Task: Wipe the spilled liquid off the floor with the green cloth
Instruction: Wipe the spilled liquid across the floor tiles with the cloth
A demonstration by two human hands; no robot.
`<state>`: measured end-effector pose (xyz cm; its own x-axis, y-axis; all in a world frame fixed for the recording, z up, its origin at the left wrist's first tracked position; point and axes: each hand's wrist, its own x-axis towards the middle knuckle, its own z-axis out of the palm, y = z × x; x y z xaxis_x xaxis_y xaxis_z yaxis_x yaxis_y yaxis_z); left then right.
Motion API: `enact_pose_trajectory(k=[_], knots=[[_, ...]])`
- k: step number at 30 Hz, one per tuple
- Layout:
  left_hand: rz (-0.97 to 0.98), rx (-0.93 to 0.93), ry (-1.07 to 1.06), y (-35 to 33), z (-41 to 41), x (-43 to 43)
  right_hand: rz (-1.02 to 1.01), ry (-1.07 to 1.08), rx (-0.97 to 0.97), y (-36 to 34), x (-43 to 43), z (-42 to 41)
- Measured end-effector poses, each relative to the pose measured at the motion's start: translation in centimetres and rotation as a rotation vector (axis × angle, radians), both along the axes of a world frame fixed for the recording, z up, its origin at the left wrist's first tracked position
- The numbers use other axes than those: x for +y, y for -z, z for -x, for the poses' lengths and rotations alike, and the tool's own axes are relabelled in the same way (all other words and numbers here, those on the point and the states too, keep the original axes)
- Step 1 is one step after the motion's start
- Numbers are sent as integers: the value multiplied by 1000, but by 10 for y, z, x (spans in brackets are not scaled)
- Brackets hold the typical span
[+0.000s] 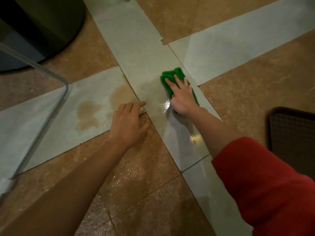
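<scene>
Viewpoint: head camera, sitting above the floor (139,53).
Facing: looking forward and steeply down.
Nearness: sitting close, both forearms reaching in from the bottom edge.
Shared views: none, single camera.

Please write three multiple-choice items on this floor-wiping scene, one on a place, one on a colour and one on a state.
1. Where do the brown spill patches lie relative to the green cloth?
A. To its left
B. To its right
C. Under it

2. What colour is the sleeve on the right arm?
A. Blue
B. Red
C. White

3. What is the right hand doing?
A. Lifting the cloth in the air
B. Pressing flat on the cloth
C. Resting away from the cloth

Answers: 1 A, the patches sit on the grey tile left of the cloth, beyond the left hand; 2 B, the sleeve is plainly red; 3 B, the spread fingers lie on top of the cloth on the floor.
</scene>
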<state>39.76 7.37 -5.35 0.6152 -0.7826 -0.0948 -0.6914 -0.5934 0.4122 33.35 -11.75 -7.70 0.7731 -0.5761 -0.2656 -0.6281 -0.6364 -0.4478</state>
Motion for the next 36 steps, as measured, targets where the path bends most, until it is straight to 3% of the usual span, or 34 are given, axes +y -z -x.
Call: enact_pose_trajectory(k=[6,14,21,27,33,36], knots=[[17,14,-17,-3,-2,-6,17,-191,-105,0,26,29],[25,-1,-23,-6,-5,7,20,67,17,-5,3,-7],[13,-16,-22,-7,-8,11,-52,-360,-88,1,39,5],[30,-14,-42,-7,-15,20,-4,-18,-29,-2,39,-13],[30,-19,-27,-1,-9,17,-7,-238,-179,4,83,37],[11,-5,-9,2,-1,18,12,-200,-179,10,80,68]])
